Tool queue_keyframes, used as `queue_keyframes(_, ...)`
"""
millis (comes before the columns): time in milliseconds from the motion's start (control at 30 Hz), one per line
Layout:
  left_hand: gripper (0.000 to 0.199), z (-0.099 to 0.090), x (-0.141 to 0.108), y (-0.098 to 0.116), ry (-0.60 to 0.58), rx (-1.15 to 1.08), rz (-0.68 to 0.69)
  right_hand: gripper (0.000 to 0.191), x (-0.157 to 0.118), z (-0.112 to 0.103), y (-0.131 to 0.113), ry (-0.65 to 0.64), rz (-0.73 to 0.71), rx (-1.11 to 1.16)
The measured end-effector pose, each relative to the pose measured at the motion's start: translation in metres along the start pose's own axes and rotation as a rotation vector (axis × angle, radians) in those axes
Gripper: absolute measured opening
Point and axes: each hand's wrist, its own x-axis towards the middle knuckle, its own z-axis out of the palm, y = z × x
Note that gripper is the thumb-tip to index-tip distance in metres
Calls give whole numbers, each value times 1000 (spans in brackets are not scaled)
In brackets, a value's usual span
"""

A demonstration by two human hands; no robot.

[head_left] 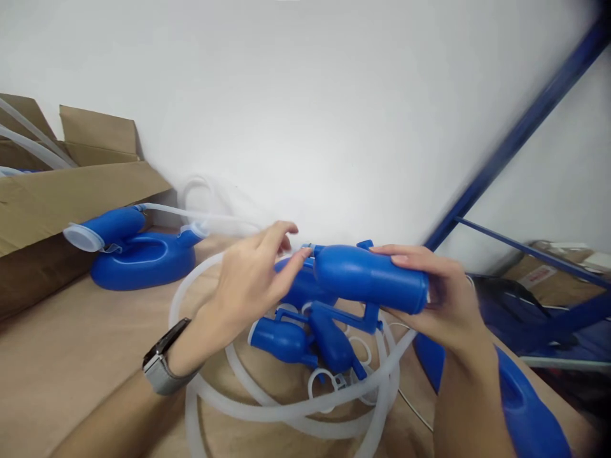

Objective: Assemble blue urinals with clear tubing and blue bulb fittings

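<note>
your right hand is gripping the blue bottle-shaped piece near its wide end, holding it above the surface. its narrow nozzle is pointing toward your left hand, whose thumb and fingers are standing apart; whether the thumb is touching the nozzle, i cannot tell. smaller blue pieces and a coiled pale hose are lying below.

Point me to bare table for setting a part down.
Lower left: bare brown tabletop between the blue oval plastic bottle, brown cardboard box and grey-strapped wristwatch. Crowded: centre, where white ribbed plastic hose loops around bottle-shaped blue plastic parts.
</note>
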Motion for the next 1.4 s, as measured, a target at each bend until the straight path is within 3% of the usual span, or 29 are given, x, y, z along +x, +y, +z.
queue_keyframes(67,37,-7,0,-5,-20,148,234,58,2,9,1,24,15,44)
queue_keyframes(133,52,-14,1,-12,-227,170,388,56,4,20,2,40,34,93)
queue_keyframes(200,67,-20,2,-17,-423,168,404,55,5,32,2,22,66,118)
queue_keyframes(267,85,-23,3,-19,-497,213,348,56,7,43,-1,-48,135,100)
queue_keyframes(333,96,-25,4,-19,-503,295,295,66,10,50,-5,-149,269,52)
queue_keyframes(433,87,-26,8,-20,-486,402,234,80,14,51,-5,-342,531,-49)
queue_keyframes(500,80,-28,12,-24,-432,433,199,70,14,50,3,-556,633,-77)
queue_keyframes(600,82,-35,18,-34,-317,437,157,38,8,58,21,-914,612,-72)
queue_keyframes(700,85,-44,21,-42,-282,425,124,33,1,81,32,-1067,521,-234)
queue_keyframes(833,86,-52,23,-48,-281,418,98,28,0,112,23,-1090,518,-493)
queue_keyframes(1033,86,-54,23,-46,-278,422,94,13,3,130,8,-1101,560,-573)
queue_keyframes(1167,85,-52,22,-47,-300,429,97,20,-2,122,15,-1088,607,-610)
queue_keyframes(1400,84,-48,22,-52,-370,430,108,36,-8,85,43,-1140,753,-553)
